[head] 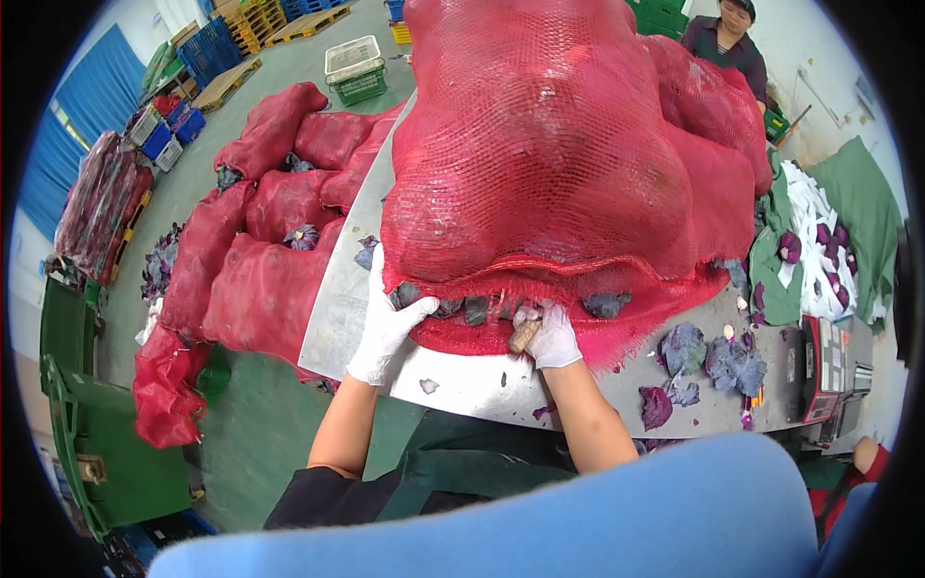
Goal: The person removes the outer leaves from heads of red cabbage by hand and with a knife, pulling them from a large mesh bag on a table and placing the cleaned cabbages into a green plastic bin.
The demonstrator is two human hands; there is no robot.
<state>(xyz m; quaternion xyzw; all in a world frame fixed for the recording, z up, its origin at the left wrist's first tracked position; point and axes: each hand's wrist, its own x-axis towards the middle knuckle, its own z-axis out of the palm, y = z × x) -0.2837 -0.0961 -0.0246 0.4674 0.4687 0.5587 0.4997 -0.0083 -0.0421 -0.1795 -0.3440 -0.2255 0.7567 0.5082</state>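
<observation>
A large red mesh sack (535, 159) full of round, cabbage-like heads lies on a metal table before me. Its near edge gapes, and dark purple cabbage leaves (607, 304) show there. My left hand (386, 325), in a white glove, grips the mesh at the left end of this edge. My right hand (553, 336), also gloved, is closed around a knife's brown handle (524, 335) at the middle of the gap. The blade seems to point into the opening and is hard to make out.
Loose purple leaves (736, 365) lie on the metal table (462, 383) at right, beside a red-framed device (822, 368). More filled red sacks (267, 282) are piled at left. A green bin (115, 448) stands lower left. A co-worker (726, 43) is behind the sacks, upper right.
</observation>
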